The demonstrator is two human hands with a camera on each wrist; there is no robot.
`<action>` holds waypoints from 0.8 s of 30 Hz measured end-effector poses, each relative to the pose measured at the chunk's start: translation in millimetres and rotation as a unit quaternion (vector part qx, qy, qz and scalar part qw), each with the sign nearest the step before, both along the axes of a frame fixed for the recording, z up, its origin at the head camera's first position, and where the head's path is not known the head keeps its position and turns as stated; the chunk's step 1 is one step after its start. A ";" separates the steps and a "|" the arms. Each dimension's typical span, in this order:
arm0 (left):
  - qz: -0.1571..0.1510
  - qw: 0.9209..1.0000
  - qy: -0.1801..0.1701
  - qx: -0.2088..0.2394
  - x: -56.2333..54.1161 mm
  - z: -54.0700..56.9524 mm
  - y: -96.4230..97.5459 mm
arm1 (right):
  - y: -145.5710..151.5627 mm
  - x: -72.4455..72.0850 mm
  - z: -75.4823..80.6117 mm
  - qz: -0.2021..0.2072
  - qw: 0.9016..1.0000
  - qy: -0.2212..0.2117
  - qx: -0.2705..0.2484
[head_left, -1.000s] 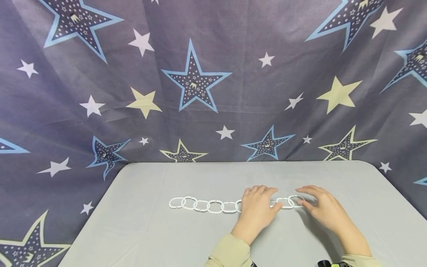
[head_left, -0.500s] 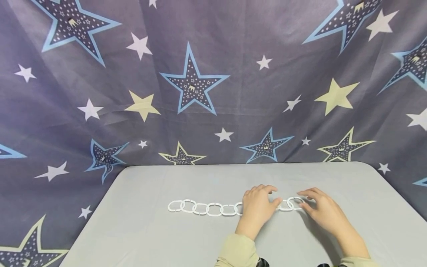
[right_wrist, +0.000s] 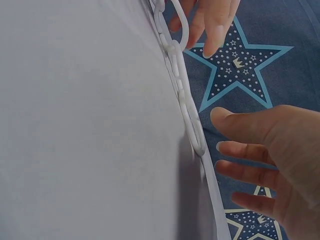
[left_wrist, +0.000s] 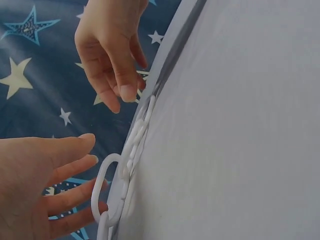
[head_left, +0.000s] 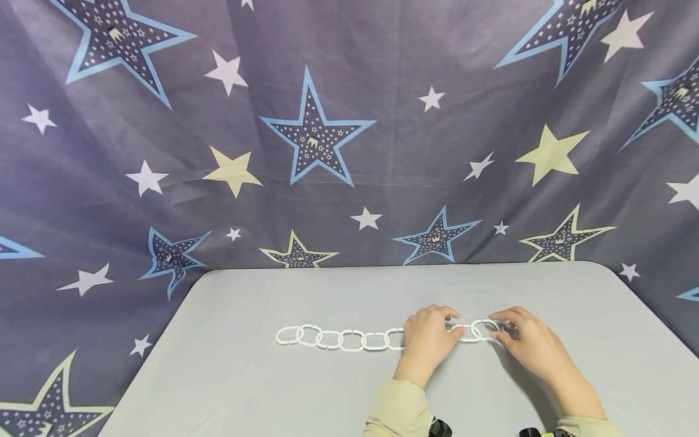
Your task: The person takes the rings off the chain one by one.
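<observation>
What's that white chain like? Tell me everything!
The chain is white, made of oval links that look like plastic; some show a small gap. It lies in a slightly wavy row across the pale table, one link tipped up beside the left hand, which hides part of it. The right hand is by one end; I can't tell whether either hand touches it.

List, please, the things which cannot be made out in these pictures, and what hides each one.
1. Head view: some links of the white chain, covered by the left hand, so they cannot be counted there.
2. Head view: the rest of the black object at the left wrist, cut off by the bottom edge.
3. Left wrist view: the chain's near end, cut off by the bottom edge.
4. Right wrist view: most of the left hand, cut off by the top edge.
</observation>
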State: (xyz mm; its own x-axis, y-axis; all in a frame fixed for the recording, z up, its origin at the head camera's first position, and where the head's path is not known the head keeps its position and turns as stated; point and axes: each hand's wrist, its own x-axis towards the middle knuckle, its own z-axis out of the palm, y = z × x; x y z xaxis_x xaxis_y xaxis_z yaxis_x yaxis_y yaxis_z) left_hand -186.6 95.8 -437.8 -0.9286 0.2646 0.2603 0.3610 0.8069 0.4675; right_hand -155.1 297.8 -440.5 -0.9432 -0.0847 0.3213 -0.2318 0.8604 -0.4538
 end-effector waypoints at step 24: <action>0.018 0.999 0.000 -0.048 -3.5 -11.6 11.8 | -3.0 0.6 0.5 -0.008 1.000 -0.012 -0.003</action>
State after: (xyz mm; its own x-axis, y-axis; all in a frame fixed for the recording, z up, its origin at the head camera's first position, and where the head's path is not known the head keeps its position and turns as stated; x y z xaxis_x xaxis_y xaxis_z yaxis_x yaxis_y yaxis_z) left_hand -190.1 107.5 -449.4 -0.9380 0.2545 0.2354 0.3308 0.8603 0.3878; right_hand -154.5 294.8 -440.0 -0.9520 -0.0683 0.2983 -0.2070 0.8615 -0.4636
